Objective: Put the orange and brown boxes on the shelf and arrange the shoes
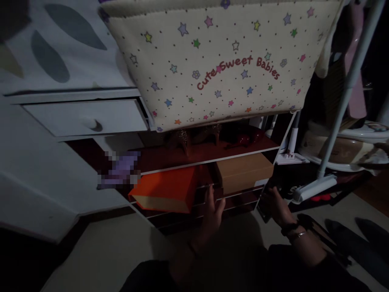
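My left hand (213, 213) hovers in front of the lower shelf with its fingers apart and nothing in it. It is between an orange box (167, 184), which has a pale front side, and a tan cardboard box (244, 172). My right hand (280, 207) is raised just beyond the tan box's right end, by the rack's right post. Its fingers are stretched out and hold nothing that I can see, though they are dim. Both boxes lie on the shelf rack (206, 162).
High-heeled shoes (184, 142) and shiny red shoes (244, 138) stand on the upper shelf. Above hangs a star-patterned cloth bin (231, 89). A white drawer (88, 117) is at left. A pale pole with a flat head (316, 188) leans at right, near stacked basins (334, 150).
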### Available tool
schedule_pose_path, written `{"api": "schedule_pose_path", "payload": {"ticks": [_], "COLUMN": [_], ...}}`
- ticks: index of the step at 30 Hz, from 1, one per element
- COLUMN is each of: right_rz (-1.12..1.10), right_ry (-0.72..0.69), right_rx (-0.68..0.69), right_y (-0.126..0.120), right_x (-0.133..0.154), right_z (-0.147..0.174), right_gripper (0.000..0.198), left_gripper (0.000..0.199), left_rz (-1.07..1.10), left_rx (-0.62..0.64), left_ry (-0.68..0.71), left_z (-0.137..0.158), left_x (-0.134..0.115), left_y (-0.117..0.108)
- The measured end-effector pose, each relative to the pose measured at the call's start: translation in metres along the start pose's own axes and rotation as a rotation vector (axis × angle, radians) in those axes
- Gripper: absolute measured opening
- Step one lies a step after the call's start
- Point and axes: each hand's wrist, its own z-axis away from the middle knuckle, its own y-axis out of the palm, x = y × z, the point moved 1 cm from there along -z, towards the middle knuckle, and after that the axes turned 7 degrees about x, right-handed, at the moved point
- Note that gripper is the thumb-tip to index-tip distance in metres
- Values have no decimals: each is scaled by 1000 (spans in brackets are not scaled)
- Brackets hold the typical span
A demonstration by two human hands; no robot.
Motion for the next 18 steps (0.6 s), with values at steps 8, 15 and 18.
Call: {"api": "schedule_pose_path", "payload": {"ticks": [8,15,18], "right_rz": [510,929,956], "right_ry": [169,-339,-642], "right_rx": [504,695,678], "right_y": [41,116,150], "right_x": [-45,-58,-54], "right_z": [48,71,92], "right_gripper": [51,29,21], "left_gripper": [52,6,13], "left_rz": [351,705,828], "left_rx": [-57,-351,-413], "left_ry": [-308,-150,-167], "left_z": [56,48,37], "left_x": [31,-3,-29], "left_y": [-82,-154,-169]}}
